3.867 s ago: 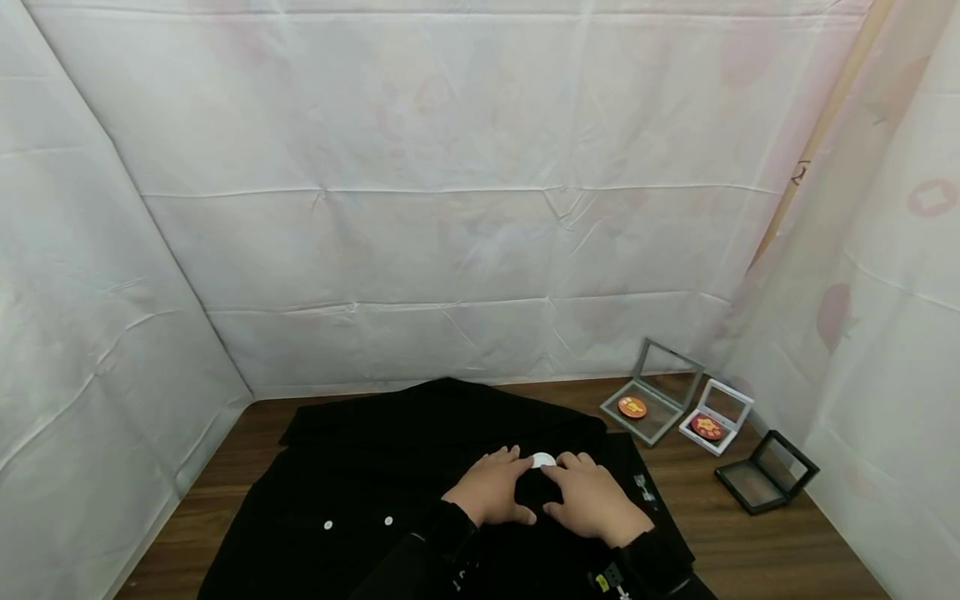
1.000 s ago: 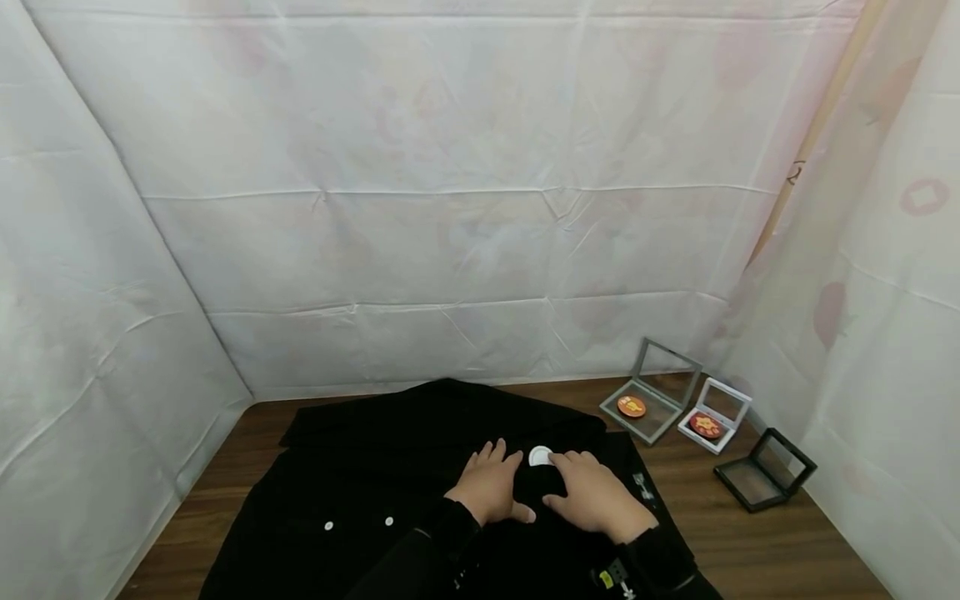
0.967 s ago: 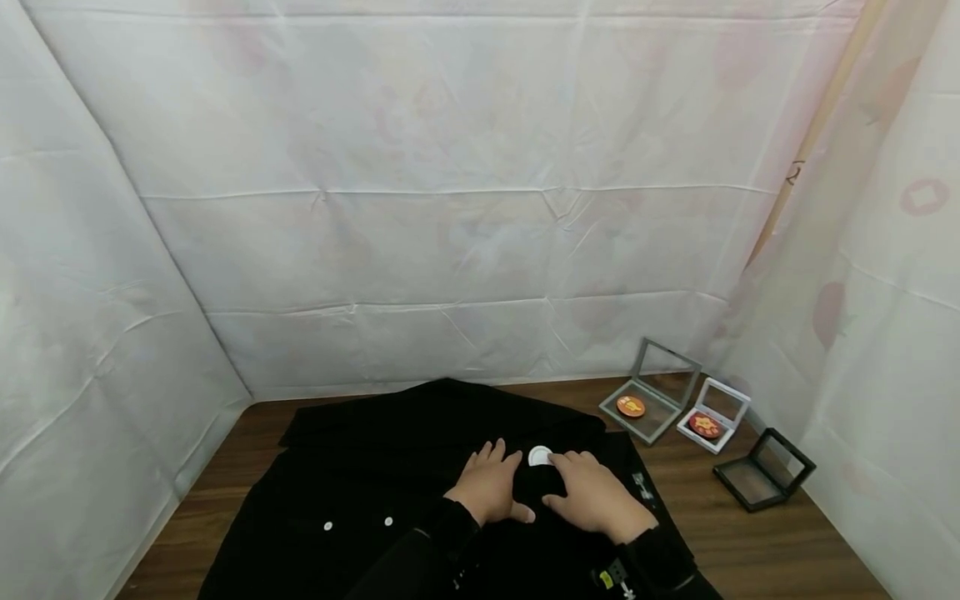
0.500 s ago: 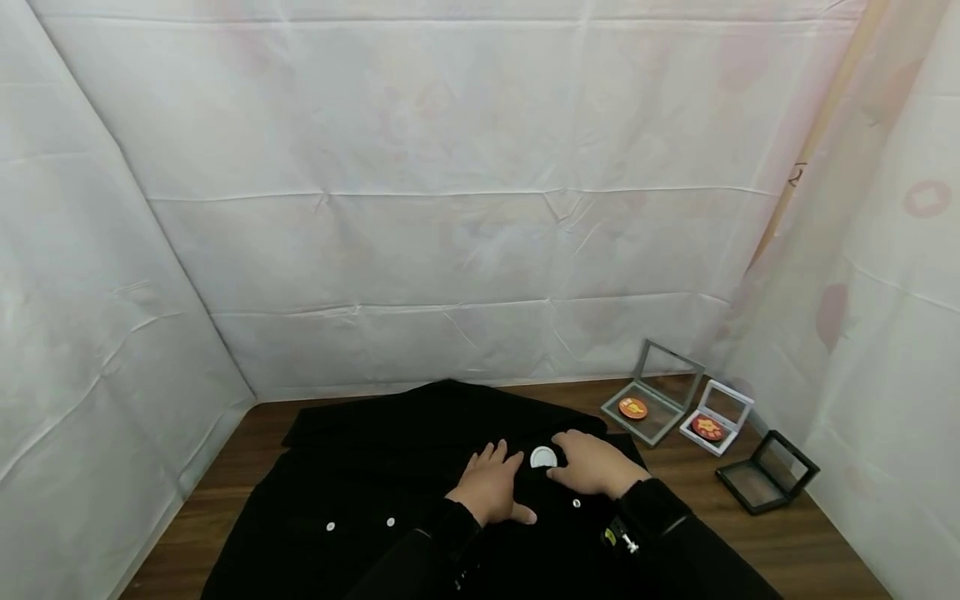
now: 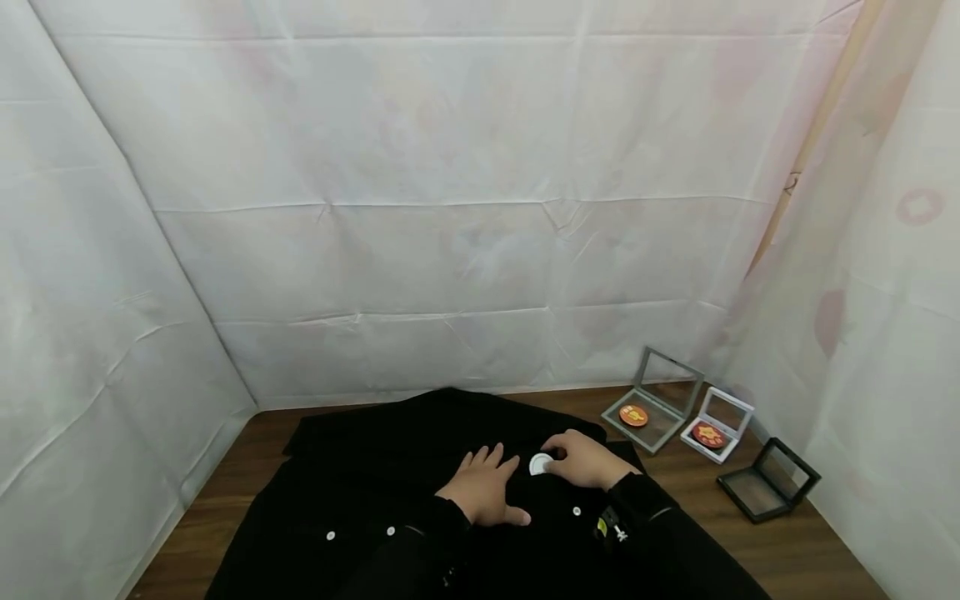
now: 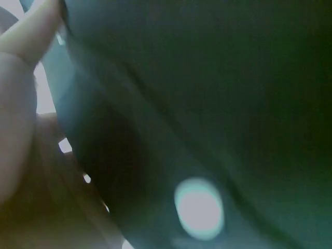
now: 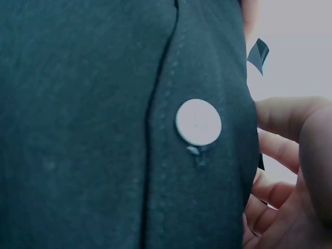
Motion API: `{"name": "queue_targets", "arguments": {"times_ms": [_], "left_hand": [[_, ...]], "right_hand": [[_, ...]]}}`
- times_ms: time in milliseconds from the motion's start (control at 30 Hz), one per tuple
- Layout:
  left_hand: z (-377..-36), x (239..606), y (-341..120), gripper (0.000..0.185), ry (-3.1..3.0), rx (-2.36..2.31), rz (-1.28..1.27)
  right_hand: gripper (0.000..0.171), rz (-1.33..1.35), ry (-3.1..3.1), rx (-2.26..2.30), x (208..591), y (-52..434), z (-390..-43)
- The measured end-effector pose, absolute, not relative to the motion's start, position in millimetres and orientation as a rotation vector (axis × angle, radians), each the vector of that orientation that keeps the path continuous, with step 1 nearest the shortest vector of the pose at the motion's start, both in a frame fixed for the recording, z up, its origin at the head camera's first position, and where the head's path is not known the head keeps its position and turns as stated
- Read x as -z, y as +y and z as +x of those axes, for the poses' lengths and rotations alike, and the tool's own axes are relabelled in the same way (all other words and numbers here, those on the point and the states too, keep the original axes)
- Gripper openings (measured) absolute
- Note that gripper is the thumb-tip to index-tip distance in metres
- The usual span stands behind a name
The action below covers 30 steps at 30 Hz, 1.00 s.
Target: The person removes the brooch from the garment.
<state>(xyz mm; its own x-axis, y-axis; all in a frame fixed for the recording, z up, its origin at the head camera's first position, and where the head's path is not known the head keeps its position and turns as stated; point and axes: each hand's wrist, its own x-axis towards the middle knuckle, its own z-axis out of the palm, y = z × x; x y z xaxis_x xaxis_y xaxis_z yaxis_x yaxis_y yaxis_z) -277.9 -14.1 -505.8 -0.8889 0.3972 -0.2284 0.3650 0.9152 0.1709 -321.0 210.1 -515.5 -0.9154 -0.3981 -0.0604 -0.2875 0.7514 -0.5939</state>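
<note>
A black button-up garment (image 5: 352, 467) is spread over the wooden table. My left hand (image 5: 480, 487) rests on it with the fingers spread. Between the two hands, a white round disc (image 5: 539, 464) with a raised rim shows; its lower right part is hidden. My right hand (image 5: 587, 462) pinches the disc's right edge between thumb and bent fingers. Below that hand sits a white button (image 5: 577, 512), seen close in the right wrist view as a button (image 7: 198, 122) sewn beside a stitched seam. The left wrist view is mostly blurred dark cloth.
At the right stand three open hinged display cases: a grey one (image 5: 651, 443) with an orange round badge (image 5: 633, 416), a white one (image 5: 702, 451) with a red badge (image 5: 708, 435), and a black one (image 5: 757, 518). White sheets (image 5: 450, 167) enclose the table.
My right hand has shifted up and right, uncovering a button, then closed onto the disc's edge. The disc has turned slightly. My left hand lifted its fingers apart and otherwise stayed.
</note>
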Motion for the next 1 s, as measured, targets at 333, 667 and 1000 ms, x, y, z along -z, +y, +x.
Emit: {"name": "queue_targets", "arguments": {"times_ms": [333, 667, 1000], "left_hand": [[-282, 504, -30, 0.093, 2.764, -0.208, 0.562], [-280, 506, -29, 0.094, 2.785, -0.211, 0.542], [-279, 505, -29, 0.094, 2.786, -0.214, 0.54]], "right_hand": [[0.006, -0.651, 2.768, 0.899, 514, 213, -321], [0.005, -0.693, 2.726, 0.979, 510, 215, -320], [0.003, -0.705, 2.728, 0.986, 507, 208, -319]]}}
